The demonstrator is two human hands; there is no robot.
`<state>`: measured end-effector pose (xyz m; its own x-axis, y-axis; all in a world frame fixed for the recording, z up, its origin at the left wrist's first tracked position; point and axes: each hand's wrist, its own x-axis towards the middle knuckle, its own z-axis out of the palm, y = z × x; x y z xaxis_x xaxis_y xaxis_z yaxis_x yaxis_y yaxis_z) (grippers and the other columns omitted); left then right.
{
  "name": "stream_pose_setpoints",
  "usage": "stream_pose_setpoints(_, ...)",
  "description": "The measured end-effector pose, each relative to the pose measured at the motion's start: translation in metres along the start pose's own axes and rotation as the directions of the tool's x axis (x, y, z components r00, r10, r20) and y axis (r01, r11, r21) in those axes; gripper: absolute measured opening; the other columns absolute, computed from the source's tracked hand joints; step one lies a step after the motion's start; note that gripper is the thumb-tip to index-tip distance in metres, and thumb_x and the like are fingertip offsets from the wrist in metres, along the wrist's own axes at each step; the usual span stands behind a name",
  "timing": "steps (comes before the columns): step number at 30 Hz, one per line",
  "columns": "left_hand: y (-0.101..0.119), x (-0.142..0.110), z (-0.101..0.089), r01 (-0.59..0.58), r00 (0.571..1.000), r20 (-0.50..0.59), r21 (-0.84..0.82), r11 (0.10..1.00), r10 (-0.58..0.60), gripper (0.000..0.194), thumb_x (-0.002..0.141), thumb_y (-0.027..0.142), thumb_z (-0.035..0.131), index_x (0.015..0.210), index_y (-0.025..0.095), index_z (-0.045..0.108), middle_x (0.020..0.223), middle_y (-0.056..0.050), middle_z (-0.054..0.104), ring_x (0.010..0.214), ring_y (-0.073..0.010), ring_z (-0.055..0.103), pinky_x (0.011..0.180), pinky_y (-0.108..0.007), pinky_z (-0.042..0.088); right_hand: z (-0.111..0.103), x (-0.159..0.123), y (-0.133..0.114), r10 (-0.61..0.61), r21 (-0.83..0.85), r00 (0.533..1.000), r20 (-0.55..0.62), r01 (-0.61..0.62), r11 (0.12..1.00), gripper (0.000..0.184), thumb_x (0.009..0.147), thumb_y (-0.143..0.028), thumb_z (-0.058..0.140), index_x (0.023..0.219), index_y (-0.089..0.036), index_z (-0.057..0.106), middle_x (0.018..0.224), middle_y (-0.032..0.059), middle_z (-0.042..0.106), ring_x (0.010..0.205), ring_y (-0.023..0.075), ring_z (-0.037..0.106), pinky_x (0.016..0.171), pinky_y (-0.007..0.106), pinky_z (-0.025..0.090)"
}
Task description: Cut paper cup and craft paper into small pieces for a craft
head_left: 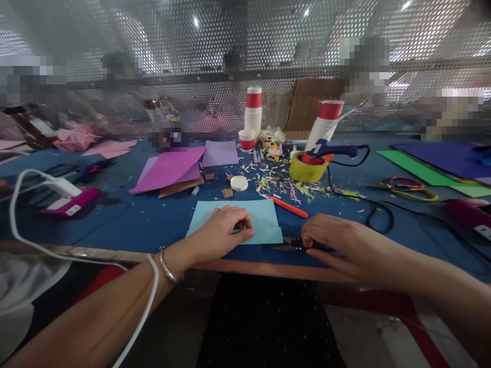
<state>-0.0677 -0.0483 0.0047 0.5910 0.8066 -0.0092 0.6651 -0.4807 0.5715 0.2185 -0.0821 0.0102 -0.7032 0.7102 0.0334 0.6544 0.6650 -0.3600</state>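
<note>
A light blue sheet of paper (261, 220) lies near the front edge of the blue table. My left hand (226, 229) rests on it with loosely curled fingers, the thumb apart from them and nothing visible between. To the right of the sheet, my right hand (333, 240) is closed around the dark handles of a pair of scissors (287, 245). Their blades point left, close to the paper's lower right corner and low over the table. The palm side of my right hand is hidden. A red pen-like craft knife (287, 206) lies just behind the sheet.
Paper scraps (268, 179) litter the middle. Behind stand stacked cups (253, 112) and a blue glue gun (330, 149) on yellow tape (307, 168). Its black cord runs right, near another pair of scissors (412, 189). Purple paper (169, 168) and a power strip (71, 202) lie left.
</note>
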Motion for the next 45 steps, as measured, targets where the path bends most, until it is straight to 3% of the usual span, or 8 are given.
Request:
stream_pose_setpoints(4, -0.005, -0.002, 0.006, -0.071, 0.997, 0.008, 0.083, 0.994, 0.071, 0.031, 0.096, 0.031, 0.051, 0.125, 0.035, 0.062, 0.122, -0.007, 0.057, 0.117, -0.0285, 0.046, 0.102, -0.050, 0.031, 0.005, 0.002, -0.003, -0.027, -0.013, 1.000, -0.009, 0.027, 1.000, 0.016, 0.096, -0.020, 0.045, 0.096, -0.020, 0.062, 0.093, 0.0083, 0.066, 0.084, 0.0228, 0.060, 0.075, 0.038, 0.051)
stream_pose_setpoints(7, -0.010, -0.003, 0.005, -0.138, 0.987, 0.103, 0.133, 0.981, 0.125, 0.037, 0.100, 0.032, 0.043, 0.126, 0.050, 0.061, 0.147, -0.001, 0.046, 0.134, -0.0315, 0.035, 0.110, -0.056, 0.022, 0.008, 0.001, -0.004, -0.058, -0.031, 0.998, -0.018, 0.057, 0.998, 0.020, 0.098, -0.020, 0.043, 0.099, -0.019, 0.063, 0.095, 0.0092, 0.067, 0.086, 0.0234, 0.062, 0.075, 0.039, 0.052)
stream_pose_setpoints(11, -0.013, -0.001, 0.000, -0.189, 0.961, 0.216, 0.070, 0.979, 0.170, 0.041, 0.100, 0.037, 0.041, 0.136, 0.054, 0.050, 0.162, 0.006, 0.029, 0.148, -0.0303, 0.021, 0.117, -0.056, 0.010, 0.012, -0.001, -0.005, -0.100, -0.070, 0.994, -0.044, 0.096, 0.993, 0.024, 0.098, -0.019, 0.041, 0.096, -0.018, 0.065, 0.097, 0.0110, 0.068, 0.087, 0.0244, 0.064, 0.075, 0.041, 0.055)
stream_pose_setpoints(16, -0.006, 0.006, -0.008, -0.103, 0.950, 0.290, -0.057, 0.993, 0.115, 0.042, 0.093, 0.048, 0.053, 0.136, 0.048, 0.054, 0.162, 0.004, 0.031, 0.152, -0.0302, 0.015, 0.119, -0.054, -0.001, 0.019, 0.004, -0.008, -0.139, -0.047, 0.979, -0.146, 0.134, 0.990, 0.023, 0.098, -0.018, 0.044, 0.094, -0.021, 0.066, 0.098, 0.0097, 0.070, 0.090, 0.0231, 0.066, 0.078, 0.039, 0.057)
stream_pose_setpoints(22, 0.002, 0.010, -0.012, -0.053, 0.958, 0.272, -0.126, 0.991, 0.086, 0.042, 0.090, 0.055, 0.054, 0.129, 0.042, 0.063, 0.154, -0.001, 0.045, 0.149, -0.0331, 0.026, 0.119, -0.056, 0.008, 0.028, 0.013, -0.017, -0.194, -0.107, 0.968, -0.156, 0.179, 0.978, 0.026, 0.100, -0.016, 0.040, 0.093, -0.016, 0.065, 0.096, 0.0118, 0.069, 0.088, 0.0232, 0.065, 0.077, 0.039, 0.058)
stream_pose_setpoints(30, 0.001, 0.016, -0.016, -0.167, 0.828, 0.559, 0.176, 0.970, 0.041, 0.056, 0.099, 0.061, 0.017, 0.153, 0.046, 0.022, 0.167, 0.006, -0.007, 0.151, -0.0304, -0.012, 0.118, -0.058, -0.006, 0.030, 0.011, -0.022, -0.205, -0.107, 0.954, -0.217, 0.186, 0.977, 0.022, 0.100, -0.016, 0.043, 0.096, -0.015, 0.065, 0.096, 0.0112, 0.068, 0.088, 0.0225, 0.064, 0.077, 0.039, 0.057)
stream_pose_setpoints(38, -0.019, 0.018, -0.019, -0.342, 0.860, 0.470, 0.245, 0.907, 0.197, 0.048, 0.102, 0.054, 0.022, 0.149, 0.050, 0.029, 0.167, 0.007, 0.010, 0.152, -0.0305, 0.011, 0.120, -0.057, 0.005, 0.027, 0.009, -0.024, -0.233, -0.155, 0.951, -0.205, 0.204, 0.967, 0.027, 0.101, -0.014, 0.039, 0.098, -0.015, 0.065, 0.101, 0.0117, 0.065, 0.086, 0.0203, 0.065, 0.074, 0.034, 0.057)
stream_pose_setpoints(45, -0.029, 0.026, -0.019, -0.422, 0.830, 0.490, 0.241, 0.874, 0.266, 0.049, 0.101, 0.056, 0.024, 0.148, 0.051, 0.031, 0.167, 0.008, 0.012, 0.152, -0.0310, 0.015, 0.119, -0.058, 0.009, 0.035, 0.018, -0.025, -0.249, -0.146, 0.947, -0.200, 0.223, 0.964, 0.025, 0.101, -0.014, 0.041, 0.097, -0.016, 0.065, 0.100, 0.0107, 0.064, 0.085, 0.0182, 0.062, 0.073, 0.031, 0.055)
